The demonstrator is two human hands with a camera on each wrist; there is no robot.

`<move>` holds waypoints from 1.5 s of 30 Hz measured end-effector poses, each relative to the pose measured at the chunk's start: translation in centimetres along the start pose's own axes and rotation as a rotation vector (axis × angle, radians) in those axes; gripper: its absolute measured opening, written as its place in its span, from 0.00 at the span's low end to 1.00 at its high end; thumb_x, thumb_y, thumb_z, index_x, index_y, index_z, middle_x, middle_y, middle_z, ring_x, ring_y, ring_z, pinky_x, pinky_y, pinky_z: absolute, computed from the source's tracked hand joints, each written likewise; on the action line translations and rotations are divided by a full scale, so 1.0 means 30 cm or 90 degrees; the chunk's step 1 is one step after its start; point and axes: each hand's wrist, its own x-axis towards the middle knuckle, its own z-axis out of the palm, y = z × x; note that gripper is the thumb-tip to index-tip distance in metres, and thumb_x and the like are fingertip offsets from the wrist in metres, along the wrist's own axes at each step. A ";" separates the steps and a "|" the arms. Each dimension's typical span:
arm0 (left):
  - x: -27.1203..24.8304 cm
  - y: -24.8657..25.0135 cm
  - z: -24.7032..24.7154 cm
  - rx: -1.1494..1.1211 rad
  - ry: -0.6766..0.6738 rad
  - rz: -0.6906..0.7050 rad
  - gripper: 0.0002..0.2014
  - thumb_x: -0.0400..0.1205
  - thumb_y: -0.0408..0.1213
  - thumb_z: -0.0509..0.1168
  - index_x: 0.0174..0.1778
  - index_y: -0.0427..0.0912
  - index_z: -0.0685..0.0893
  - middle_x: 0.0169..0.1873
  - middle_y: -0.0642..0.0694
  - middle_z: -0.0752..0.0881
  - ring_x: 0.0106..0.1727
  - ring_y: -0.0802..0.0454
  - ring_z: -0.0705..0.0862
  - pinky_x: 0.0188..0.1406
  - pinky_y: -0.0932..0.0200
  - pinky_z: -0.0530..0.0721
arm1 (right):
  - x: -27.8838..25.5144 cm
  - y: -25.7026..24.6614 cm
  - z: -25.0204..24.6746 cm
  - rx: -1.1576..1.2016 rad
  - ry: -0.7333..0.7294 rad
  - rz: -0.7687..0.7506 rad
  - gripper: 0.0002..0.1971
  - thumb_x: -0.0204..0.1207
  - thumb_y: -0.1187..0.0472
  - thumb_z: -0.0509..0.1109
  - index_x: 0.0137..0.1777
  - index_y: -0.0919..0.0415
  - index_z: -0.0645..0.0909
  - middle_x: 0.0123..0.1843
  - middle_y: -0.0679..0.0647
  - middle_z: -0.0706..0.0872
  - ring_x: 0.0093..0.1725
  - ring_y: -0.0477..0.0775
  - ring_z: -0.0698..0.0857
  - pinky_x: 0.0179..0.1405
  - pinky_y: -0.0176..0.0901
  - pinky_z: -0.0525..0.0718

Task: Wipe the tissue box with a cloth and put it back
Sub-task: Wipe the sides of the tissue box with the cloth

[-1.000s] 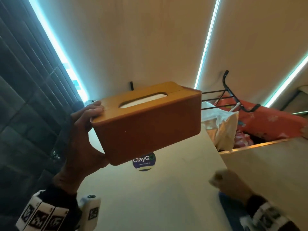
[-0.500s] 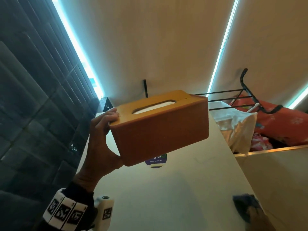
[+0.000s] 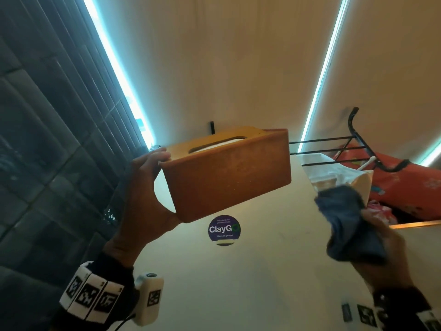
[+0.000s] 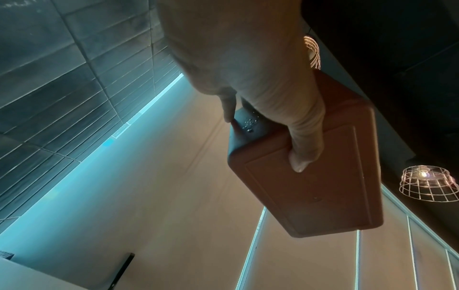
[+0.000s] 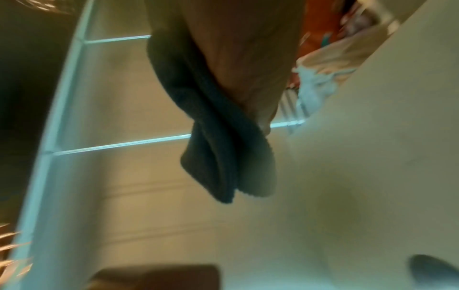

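Note:
An orange-brown tissue box point(image 3: 229, 173) with a slot in its lid is held up above the pale table point(image 3: 262, 283). My left hand point(image 3: 148, 194) grips its left end, fingers over the lid edge and thumb under the base. From the left wrist view I see the tissue box's underside point(image 4: 310, 176) with my left hand point(image 4: 278, 121) wrapped round the end. My right hand point(image 3: 381, 244) holds a bunched dark blue cloth point(image 3: 346, 225) to the right of the box, apart from it. In the blurred right wrist view the dark cloth point(image 5: 223, 153) hangs from my right hand point(image 5: 243, 58).
A round purple ClayGo sticker point(image 3: 223, 230) lies on the table under the box. A black wire rack point(image 3: 346, 151) with a crumpled white bag point(image 3: 338, 173) and a red package point(image 3: 410, 182) stands at the back right. A dark tiled wall point(image 3: 47, 139) runs along the left.
My right hand picked the blue cloth up from the table's lower right and raised it towards the box. The left hand has kept the box held up.

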 end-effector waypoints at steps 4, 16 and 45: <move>0.003 -0.011 0.014 0.018 -0.017 -0.003 0.54 0.58 0.49 0.88 0.75 0.30 0.69 0.71 0.55 0.71 0.76 0.30 0.76 0.64 0.26 0.85 | -0.009 -0.088 0.255 -0.197 0.095 -0.215 0.11 0.81 0.66 0.67 0.56 0.53 0.88 0.47 0.42 0.94 0.42 0.38 0.93 0.47 0.44 0.88; 0.039 0.071 0.040 0.033 0.023 -0.012 0.51 0.63 0.54 0.84 0.74 0.27 0.70 0.70 0.40 0.72 0.75 0.34 0.76 0.66 0.31 0.85 | -0.026 0.306 0.534 -0.856 -0.083 -0.780 0.37 0.72 0.76 0.51 0.84 0.61 0.59 0.87 0.60 0.62 0.88 0.61 0.59 0.85 0.68 0.65; 0.114 0.153 0.028 0.073 0.088 0.056 0.46 0.71 0.65 0.76 0.72 0.33 0.69 0.70 0.38 0.72 0.74 0.30 0.76 0.64 0.31 0.86 | -0.062 0.267 0.547 -0.926 -0.060 -0.888 0.43 0.66 0.78 0.52 0.84 0.57 0.59 0.88 0.58 0.58 0.90 0.64 0.53 0.84 0.75 0.59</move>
